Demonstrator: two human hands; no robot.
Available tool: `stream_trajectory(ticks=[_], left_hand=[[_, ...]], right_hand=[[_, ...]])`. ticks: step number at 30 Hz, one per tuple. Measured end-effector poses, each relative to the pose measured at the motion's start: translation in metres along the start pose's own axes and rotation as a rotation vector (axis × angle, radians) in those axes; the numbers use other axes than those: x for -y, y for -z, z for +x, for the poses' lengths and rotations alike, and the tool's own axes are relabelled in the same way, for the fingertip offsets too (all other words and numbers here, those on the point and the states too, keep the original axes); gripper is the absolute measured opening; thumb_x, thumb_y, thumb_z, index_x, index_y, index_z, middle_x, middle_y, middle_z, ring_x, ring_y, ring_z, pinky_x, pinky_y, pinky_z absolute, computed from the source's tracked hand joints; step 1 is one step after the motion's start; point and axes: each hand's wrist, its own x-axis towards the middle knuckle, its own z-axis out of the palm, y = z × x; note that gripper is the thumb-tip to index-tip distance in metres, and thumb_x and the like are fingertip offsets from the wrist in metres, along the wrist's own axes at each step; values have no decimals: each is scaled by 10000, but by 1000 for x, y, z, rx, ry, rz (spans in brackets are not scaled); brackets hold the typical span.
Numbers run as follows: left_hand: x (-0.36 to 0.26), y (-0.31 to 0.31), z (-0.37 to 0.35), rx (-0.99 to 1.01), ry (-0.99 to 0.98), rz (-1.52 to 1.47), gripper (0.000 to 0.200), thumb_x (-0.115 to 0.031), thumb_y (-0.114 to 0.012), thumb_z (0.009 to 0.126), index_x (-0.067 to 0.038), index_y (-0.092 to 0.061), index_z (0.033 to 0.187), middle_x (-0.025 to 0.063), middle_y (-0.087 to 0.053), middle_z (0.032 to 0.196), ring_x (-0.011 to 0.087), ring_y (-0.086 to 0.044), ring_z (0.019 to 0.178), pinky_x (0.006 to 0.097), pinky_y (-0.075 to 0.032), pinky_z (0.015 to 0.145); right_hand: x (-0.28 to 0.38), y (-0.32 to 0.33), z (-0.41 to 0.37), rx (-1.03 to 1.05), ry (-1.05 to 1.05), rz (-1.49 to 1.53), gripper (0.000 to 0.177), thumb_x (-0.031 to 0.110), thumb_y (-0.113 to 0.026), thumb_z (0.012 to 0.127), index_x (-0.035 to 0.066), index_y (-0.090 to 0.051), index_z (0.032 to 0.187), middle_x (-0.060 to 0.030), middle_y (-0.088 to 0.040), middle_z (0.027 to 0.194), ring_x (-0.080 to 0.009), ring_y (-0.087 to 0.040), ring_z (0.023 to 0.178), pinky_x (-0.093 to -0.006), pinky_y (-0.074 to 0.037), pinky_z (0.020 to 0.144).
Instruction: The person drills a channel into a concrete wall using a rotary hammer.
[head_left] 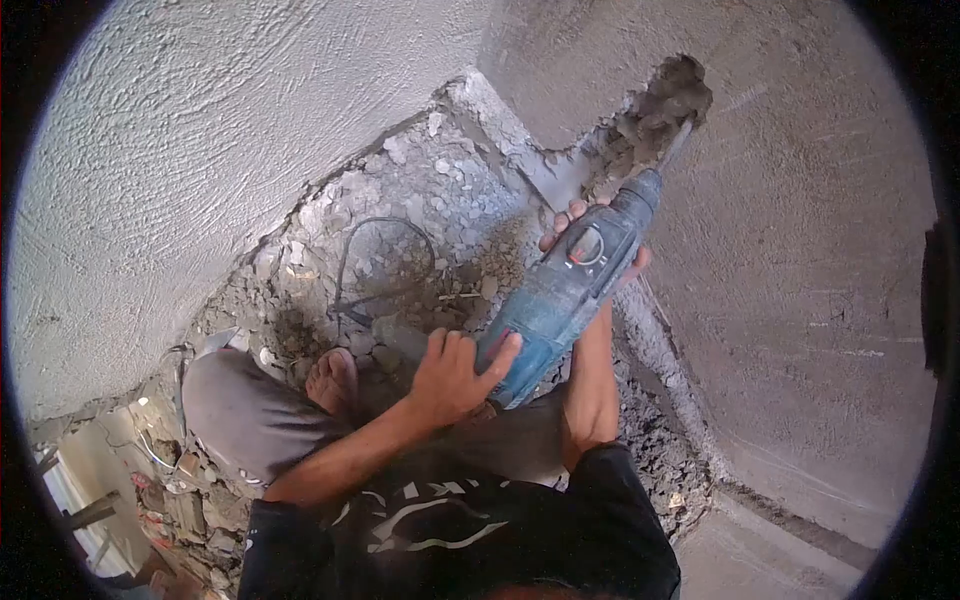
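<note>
A dusty teal and grey rotary hammer (560, 290) slants up and to the right across the middle of the view. My left hand (450, 380) is closed on its rear end, with a finger lying along the housing by a red part. From beneath, my right hand (640, 262) cradles the front of the body; its fingers curl up over the left side. The chisel bit (677, 143) points into a rough hole (675, 95) broken in the grey wall, its tip at the lower right edge of the hole.
Broken rubble (420, 180) covers the corner floor, and a black cable (345, 260) loops over it. A textured white wall (220, 150) rises at left, a grey plastered wall (800, 250) at right. My bare foot (332, 378) rests among debris.
</note>
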Motion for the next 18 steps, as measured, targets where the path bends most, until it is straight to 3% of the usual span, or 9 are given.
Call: stream_trajectory(ticks=[1,3,4,6,8,10,12,16,18], left_hand=[[3,8,0,-3,-3,-9,617,-179,-551,840,-131,-451,1447,106,-442,799,304,-470,748,488,-417,749],[10,34,-7,37,169,-261,734,-189,-686,735,-116,-471,1433,121,-482,867,321,-498,816,479,-408,775],[17,50,-3,42,162,-263,734,-189,-686,735,-116,-471,1433,121,-482,867,321,-498,816,479,-408,775],[31,77,7,53,122,-266,890,-174,-793,596,-109,-482,1427,135,-531,971,329,-523,894,470,-408,803],[30,79,3,45,118,-269,927,-179,-822,580,-106,-473,1436,144,-548,1022,342,-531,921,469,-413,816],[26,76,2,46,113,-267,965,-184,-850,563,-103,-464,1445,154,-564,1073,355,-540,948,467,-418,829],[19,74,0,138,385,-511,959,-156,-870,634,-56,-407,1468,213,-593,1250,414,-579,1092,475,-445,929],[21,83,9,184,466,-627,974,-197,-888,657,-55,-387,1480,243,-571,1312,424,-557,1185,458,-439,993],[25,97,13,266,390,-400,1009,-190,-894,640,-59,-369,1492,250,-584,1291,406,-582,1154,456,-445,988]], right_hand=[[2,-10,0,-96,-10,-109,746,587,-663,793,89,-479,1317,-204,-548,1193,-395,-594,1048,-560,-528,882],[-4,-37,-3,-353,1,-220,731,602,-573,834,32,-520,1289,-218,-612,1118,-390,-643,962,-531,-532,893],[-9,-45,0,-357,10,-220,731,602,-573,834,32,-520,1289,-218,-612,1118,-390,-643,962,-531,-532,893],[-17,-58,5,-548,127,-368,741,592,-560,845,-20,-522,1260,-217,-635,1089,-375,-643,960,-488,-538,885],[-17,-79,7,-503,139,-380,700,555,-588,851,-37,-533,1221,-211,-648,1067,-343,-653,961,-469,-539,894],[-15,-99,7,-716,82,-480,632,507,-636,845,-12,-549,1195,-196,-657,1047,-316,-668,945,-463,-552,873],[-11,-102,4,-654,-6,-414,555,453,-666,847,9,-562,1164,-175,-660,1033,-295,-680,924,-446,-566,845],[-18,-103,1,-673,-11,-482,518,439,-653,861,22,-566,1157,-163,-662,1016,-299,-682,897,-442,-572,817],[-22,-105,1,-684,25,-519,503,431,-649,866,29,-569,1157,-161,-664,1014,-300,-682,895,-442,-572,814]])
